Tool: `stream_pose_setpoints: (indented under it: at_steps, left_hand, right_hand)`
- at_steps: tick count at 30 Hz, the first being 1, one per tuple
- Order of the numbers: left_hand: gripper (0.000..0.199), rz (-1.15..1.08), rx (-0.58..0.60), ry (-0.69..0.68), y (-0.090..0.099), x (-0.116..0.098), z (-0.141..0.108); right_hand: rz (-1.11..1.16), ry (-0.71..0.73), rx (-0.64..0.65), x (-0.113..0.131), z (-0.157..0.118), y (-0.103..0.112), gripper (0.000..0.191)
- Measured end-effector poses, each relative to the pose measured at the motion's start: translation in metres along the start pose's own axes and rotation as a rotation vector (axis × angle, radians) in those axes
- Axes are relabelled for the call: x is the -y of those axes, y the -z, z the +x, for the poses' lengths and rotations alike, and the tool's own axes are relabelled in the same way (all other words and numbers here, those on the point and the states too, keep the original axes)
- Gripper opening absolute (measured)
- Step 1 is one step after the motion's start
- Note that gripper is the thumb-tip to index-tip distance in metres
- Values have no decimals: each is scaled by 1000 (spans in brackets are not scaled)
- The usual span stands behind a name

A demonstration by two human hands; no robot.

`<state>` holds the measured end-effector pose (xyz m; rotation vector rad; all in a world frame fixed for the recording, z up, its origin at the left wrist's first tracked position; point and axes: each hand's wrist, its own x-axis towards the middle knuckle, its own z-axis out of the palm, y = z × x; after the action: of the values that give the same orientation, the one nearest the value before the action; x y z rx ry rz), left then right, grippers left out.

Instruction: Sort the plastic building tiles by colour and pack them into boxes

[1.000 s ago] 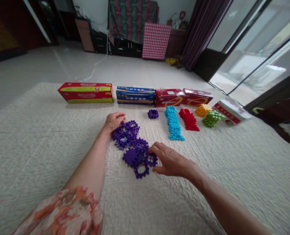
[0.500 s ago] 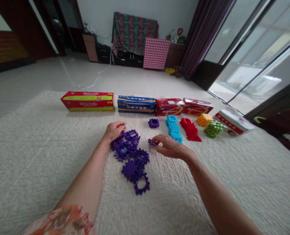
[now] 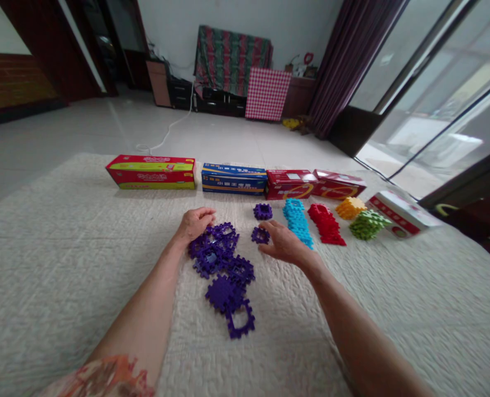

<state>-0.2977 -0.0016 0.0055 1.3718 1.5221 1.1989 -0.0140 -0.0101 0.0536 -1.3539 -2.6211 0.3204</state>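
A heap of purple interlocking plastic tiles (image 3: 225,292) lies on the mat between my arms. At its far edge rests my left hand (image 3: 195,225), its fingers curled together; what they hold, if anything, is hidden. To the right of the heap, a single purple tile (image 3: 260,235) with a square opening lies flat on the mat. My right hand (image 3: 284,242) is beside it, thumb and fingers spread apart near the tile's right side. Just beyond sits a small stack of purple tiles (image 3: 263,211).
Rightward stand blue tiles (image 3: 297,223), red tiles (image 3: 326,225), yellow tiles (image 3: 351,208) and green tiles (image 3: 367,224) in stacks. Behind them runs a row of boxes: a red-and-yellow box (image 3: 151,173), a blue box (image 3: 233,179), two red boxes (image 3: 290,184) and a white-and-red box (image 3: 404,212).
The tile that was tilted in my right fingers now lies flat on the mat, and those fingers have spread. My left hand stays by the heap. The view has shifted slightly.
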Motion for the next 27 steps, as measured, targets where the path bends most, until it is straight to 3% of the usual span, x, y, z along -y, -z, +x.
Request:
stream_pose_setpoints:
  at_steps: [7,12,19,24,27]
  left_hand:
    - [33,-2,-13,18,-1,-2,-1]
    - [31,4,-10,9,-1,1,1]
    - [33,13,-2,17,0,0,0]
    - [33,25,0,12,1,1,0]
    - [32,39,-7,13,1,0,0]
  right_hand:
    - [-3,51,-17,-6,7,7,43]
    - [-4,25,-132,-24,35,24,47]
    - [-20,-6,-117,-40,64,22,46]
    - [6,76,-255,-37,54,19,48]
    - [64,123,-292,-23,36,20,37]
